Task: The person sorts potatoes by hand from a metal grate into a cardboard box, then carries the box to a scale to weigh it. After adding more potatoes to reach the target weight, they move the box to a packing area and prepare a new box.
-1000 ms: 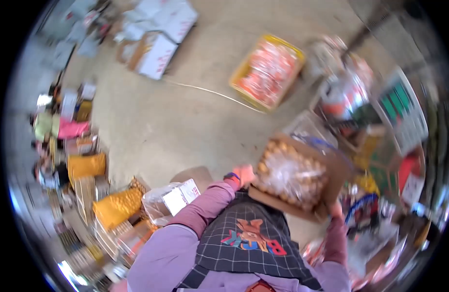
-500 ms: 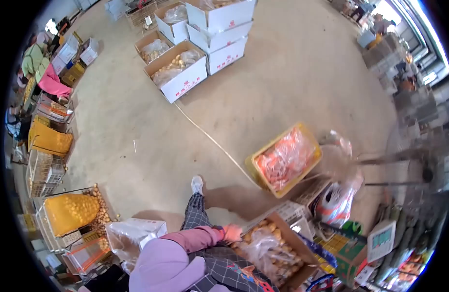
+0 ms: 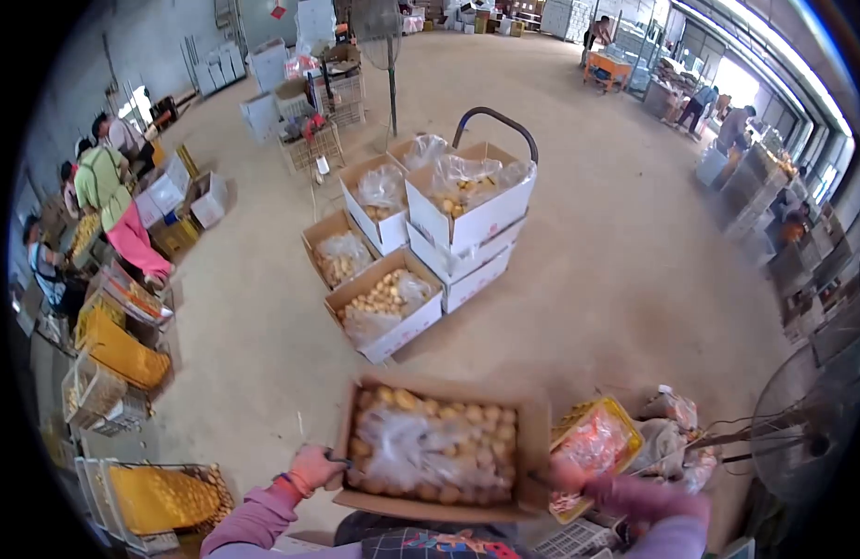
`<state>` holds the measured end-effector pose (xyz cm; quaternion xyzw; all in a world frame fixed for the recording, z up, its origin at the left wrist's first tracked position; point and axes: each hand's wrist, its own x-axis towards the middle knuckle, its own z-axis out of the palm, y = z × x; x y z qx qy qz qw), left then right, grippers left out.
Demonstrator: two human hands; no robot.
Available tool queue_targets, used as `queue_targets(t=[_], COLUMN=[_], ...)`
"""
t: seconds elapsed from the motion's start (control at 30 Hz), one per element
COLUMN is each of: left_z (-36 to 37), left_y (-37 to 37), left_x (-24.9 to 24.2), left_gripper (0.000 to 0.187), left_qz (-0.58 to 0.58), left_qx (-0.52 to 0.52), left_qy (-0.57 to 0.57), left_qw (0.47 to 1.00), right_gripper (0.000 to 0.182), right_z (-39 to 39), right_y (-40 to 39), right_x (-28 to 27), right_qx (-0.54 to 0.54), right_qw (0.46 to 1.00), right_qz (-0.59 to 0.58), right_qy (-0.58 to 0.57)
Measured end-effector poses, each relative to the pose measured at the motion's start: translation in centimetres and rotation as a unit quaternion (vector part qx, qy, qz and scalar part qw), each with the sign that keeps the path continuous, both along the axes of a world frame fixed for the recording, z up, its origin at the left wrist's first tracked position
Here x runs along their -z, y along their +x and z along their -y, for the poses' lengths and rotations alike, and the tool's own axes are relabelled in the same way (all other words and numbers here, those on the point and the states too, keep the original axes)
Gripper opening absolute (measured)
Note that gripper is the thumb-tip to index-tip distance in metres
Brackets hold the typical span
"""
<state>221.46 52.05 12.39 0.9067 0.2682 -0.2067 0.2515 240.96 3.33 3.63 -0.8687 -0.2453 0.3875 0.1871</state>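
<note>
In the head view I carry an open cardboard box of small potatoes, held level in front of my apron. Crumpled clear plastic covers part of the potatoes. My left hand is closed on the box's left side. At the opposite side is my right hand, smeared by motion but closed at the box wall; its fingertips are hidden. Just past my right hand, a yellow crate holds red-and-clear plastic bags.
Ahead stand stacked white boxes of potatoes beside a cart handle. Yellow net sacks and crates line the left. A fan stands at right. Several people work along the left wall, including one in a green top.
The potato box has come up off its place at my right and is now in front of me. My left hand has joined its left side. My view has tilted up toward the stacked boxes.
</note>
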Motion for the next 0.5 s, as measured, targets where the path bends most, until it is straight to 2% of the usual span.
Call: queue_targets(t=[0.07,0.1,0.13,0.2,0.23,0.27,0.3,0.33,0.37,0.4,0.43,0.47,0.5], left_z=[-1.6,-2.9,-4.3,-3.8,-3.3,-3.5,-4.9,-6.0,-6.2,-5.9,-5.4,-5.2,-5.3], left_y=[2.2,2.0,2.3,4.5,5.3,7.1,8.6,8.1,8.4,10.9,13.7,16.2,16.7], left_x=[-7.6,-8.5,-9.5,-14.3,-17.2,-19.4,-20.2,-20.4,-21.2,-22.9,-24.9,-25.9,-25.7], left_gripper=[0.040,0.036,0.033,0.028,0.025,0.023,0.023,0.023,0.022,0.022,0.022,0.022,0.022], left_qz=[0.018,0.084,0.154,0.261,0.290,0.331,0.344,0.346,0.330,0.322,0.322,0.327,0.318], left_qx=[-0.152,-0.212,-0.270,-0.412,-0.446,-0.472,-0.470,-0.426,-0.379,-0.392,-0.433,-0.473,-0.480], left_qy=[-0.023,-0.061,-0.095,-0.036,-0.110,-0.183,-0.173,-0.030,0.111,0.114,0.068,0.023,0.049], left_qw=[0.988,0.972,0.946,0.872,0.840,0.796,0.795,0.835,0.857,0.854,0.839,0.818,0.816], right_gripper=[0.044,0.039,0.038,0.051,0.047,0.045,0.042,0.039,0.035,0.036,0.037,0.038,0.036], right_z=[-7.2,-10.8,-14.5,-22.4,-27.5,-32.1,-36.8,-41.1,-44.7,-48.2,-51.1,-52.6,-53.2], right_y=[10.0,14.2,19.0,28.8,32.6,35.9,39.6,42.7,44.5,46.5,48.4,50.1,50.5], right_x=[-2.2,-5.2,-8.2,-11.6,-15.3,-18.8,-20.4,-23.7,-27.2,-29.3,-30.8,-32.9,-34.6], right_qx=[-0.194,-0.322,-0.382,-0.456,-0.470,-0.433,-0.434,-0.497,-0.509,-0.481,-0.466,-0.467,-0.479], right_qw=[0.981,0.936,0.892,0.835,0.859,0.882,0.872,0.829,0.832,0.862,0.879,0.879,0.869], right_qz=[0.023,0.122,0.174,0.158,0.126,0.107,0.167,0.223,0.202,0.150,0.098,0.093,0.117], right_qy=[0.009,0.071,0.167,0.262,0.160,0.150,0.153,0.125,0.091,0.058,0.007,-0.020,-0.041])
